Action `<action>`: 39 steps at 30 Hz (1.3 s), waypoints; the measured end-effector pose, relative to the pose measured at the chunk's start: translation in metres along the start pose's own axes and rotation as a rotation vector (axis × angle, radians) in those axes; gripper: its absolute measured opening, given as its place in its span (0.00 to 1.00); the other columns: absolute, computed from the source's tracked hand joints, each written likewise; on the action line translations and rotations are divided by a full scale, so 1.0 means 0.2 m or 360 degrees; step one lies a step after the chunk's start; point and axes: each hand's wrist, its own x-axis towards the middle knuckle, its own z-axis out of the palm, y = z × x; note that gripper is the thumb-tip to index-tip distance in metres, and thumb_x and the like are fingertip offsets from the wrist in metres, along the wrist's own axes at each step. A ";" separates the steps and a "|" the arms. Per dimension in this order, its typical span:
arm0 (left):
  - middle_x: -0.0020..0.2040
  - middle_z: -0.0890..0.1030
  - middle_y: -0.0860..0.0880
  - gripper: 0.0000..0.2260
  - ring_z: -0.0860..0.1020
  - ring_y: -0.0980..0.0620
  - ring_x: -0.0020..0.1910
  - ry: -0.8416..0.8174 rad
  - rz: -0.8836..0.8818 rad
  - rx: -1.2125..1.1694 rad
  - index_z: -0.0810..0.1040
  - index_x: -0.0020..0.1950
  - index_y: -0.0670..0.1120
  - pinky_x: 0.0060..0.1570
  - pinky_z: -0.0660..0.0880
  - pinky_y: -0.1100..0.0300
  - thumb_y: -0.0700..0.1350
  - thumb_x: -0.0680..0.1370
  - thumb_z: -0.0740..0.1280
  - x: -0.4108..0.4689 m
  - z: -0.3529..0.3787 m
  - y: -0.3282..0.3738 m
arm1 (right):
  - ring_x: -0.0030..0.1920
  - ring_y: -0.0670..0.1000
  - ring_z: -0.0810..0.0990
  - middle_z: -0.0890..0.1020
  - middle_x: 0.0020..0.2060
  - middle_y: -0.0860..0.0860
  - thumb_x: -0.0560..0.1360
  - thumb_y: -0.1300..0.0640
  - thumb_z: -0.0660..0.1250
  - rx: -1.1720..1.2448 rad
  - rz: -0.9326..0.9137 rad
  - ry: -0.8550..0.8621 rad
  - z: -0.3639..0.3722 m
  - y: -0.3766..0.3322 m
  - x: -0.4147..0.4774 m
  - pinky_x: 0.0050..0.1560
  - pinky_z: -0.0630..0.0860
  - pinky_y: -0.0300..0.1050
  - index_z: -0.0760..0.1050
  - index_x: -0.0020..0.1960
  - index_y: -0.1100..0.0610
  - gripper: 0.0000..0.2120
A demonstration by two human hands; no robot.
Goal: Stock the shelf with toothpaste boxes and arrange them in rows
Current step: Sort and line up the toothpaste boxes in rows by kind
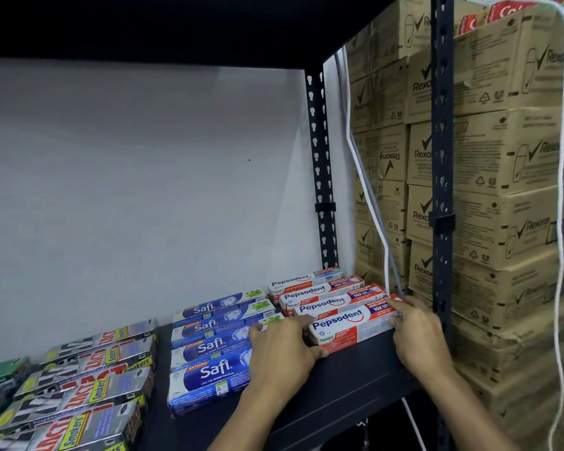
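Observation:
A red and white Pepsodent toothpaste box (350, 323) lies at the front of a row of Pepsodent boxes (319, 291) on the black shelf (345, 385), at its right end. My left hand (282, 349) grips the front box's left end. My right hand (419, 330) grips its right end, close to the shelf's front post. To the left lies a row of blue Safi boxes (212, 349). Further left are rows of silver and red Smokers boxes (88, 379).
A black slotted upright post (442, 190) stands at the shelf's right front corner, another (321, 164) at the back. Stacked brown Rexona cartons (508, 196) fill the right side. White cords (562, 157) hang down there. Green boxes (0, 372) sit at the far left.

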 end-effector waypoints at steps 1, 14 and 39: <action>0.64 0.80 0.56 0.26 0.72 0.51 0.67 -0.0003 0.0000 0.0000 0.74 0.70 0.58 0.74 0.56 0.44 0.59 0.73 0.73 0.00 0.00 0.00 | 0.69 0.58 0.72 0.72 0.69 0.59 0.78 0.67 0.65 -0.0002 -0.0003 0.0005 0.00 0.00 0.00 0.68 0.68 0.46 0.75 0.67 0.59 0.19; 0.63 0.80 0.59 0.27 0.76 0.57 0.64 0.0129 0.0111 -0.0239 0.76 0.68 0.56 0.66 0.69 0.58 0.56 0.70 0.77 0.00 -0.08 -0.08 | 0.76 0.53 0.61 0.65 0.75 0.50 0.77 0.66 0.66 0.0086 -0.0378 0.0020 -0.01 -0.05 0.00 0.73 0.62 0.49 0.75 0.69 0.50 0.22; 0.63 0.78 0.62 0.19 0.72 0.59 0.65 0.0012 0.0136 0.0008 0.79 0.65 0.57 0.69 0.68 0.53 0.55 0.74 0.73 -0.16 -0.18 -0.41 | 0.70 0.41 0.70 0.75 0.67 0.36 0.78 0.63 0.67 -0.0130 -0.1013 -0.0963 0.02 -0.24 0.06 0.71 0.65 0.40 0.79 0.61 0.37 0.22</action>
